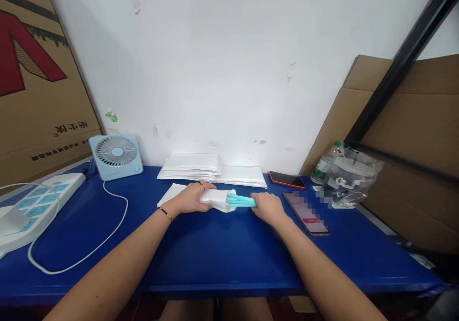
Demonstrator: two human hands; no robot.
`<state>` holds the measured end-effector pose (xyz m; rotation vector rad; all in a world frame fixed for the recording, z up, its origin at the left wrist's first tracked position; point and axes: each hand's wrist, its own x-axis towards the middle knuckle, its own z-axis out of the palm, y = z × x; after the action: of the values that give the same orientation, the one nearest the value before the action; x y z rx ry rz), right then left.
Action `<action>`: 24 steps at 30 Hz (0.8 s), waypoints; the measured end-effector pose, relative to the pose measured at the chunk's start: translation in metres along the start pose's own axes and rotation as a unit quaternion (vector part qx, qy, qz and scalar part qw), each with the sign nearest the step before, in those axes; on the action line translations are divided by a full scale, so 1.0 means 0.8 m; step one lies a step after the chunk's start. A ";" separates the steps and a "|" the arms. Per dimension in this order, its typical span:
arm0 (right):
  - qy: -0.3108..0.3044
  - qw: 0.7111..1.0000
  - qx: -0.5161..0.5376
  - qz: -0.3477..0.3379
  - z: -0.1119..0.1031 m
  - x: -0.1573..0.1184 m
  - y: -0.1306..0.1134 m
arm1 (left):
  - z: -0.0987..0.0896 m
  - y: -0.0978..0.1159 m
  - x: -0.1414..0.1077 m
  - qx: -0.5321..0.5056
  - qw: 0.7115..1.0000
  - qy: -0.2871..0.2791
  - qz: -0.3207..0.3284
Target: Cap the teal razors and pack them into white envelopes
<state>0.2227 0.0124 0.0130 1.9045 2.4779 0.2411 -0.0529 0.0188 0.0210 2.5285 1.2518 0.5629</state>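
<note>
Over the blue tabletop, the left hand grips a white padded envelope; the right hand pinches the turquoise strips at the envelope's open end, left of the phones.

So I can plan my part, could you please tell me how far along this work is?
The pouch already looks open, with turquoise strips partly inside. The left hand holds the pouch; the right hand grips the strips. The strips' protruding length seems left to deal with; whether the stacked white packets are finished, I cannot tell.
</note>
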 end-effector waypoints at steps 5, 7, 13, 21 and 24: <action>0.000 0.999 -0.030 -0.040 -0.019 0.000 -0.018 | 0.009 0.014 0.007 0.031 1.000 0.000 0.006; 0.000 0.998 -0.040 -0.057 -0.027 -0.001 -0.022 | 0.009 0.015 0.007 0.036 0.999 0.001 0.000; 0.039 0.996 -0.070 -0.046 -0.037 -0.013 -0.022 | 0.004 0.010 0.003 0.019 1.000 0.009 -0.017; 0.012 0.995 -0.045 -0.092 -0.043 -0.004 -0.049 | 0.017 0.023 0.003 0.017 0.998 -0.040 0.040; -0.016 0.995 -0.022 -0.095 -0.044 0.005 -0.068 | 0.029 0.033 0.003 0.065 0.997 -0.031 0.024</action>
<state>0.1662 -0.0015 0.0417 1.6309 2.5871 0.2575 -0.0226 0.0042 0.0113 2.6682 1.2461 0.4216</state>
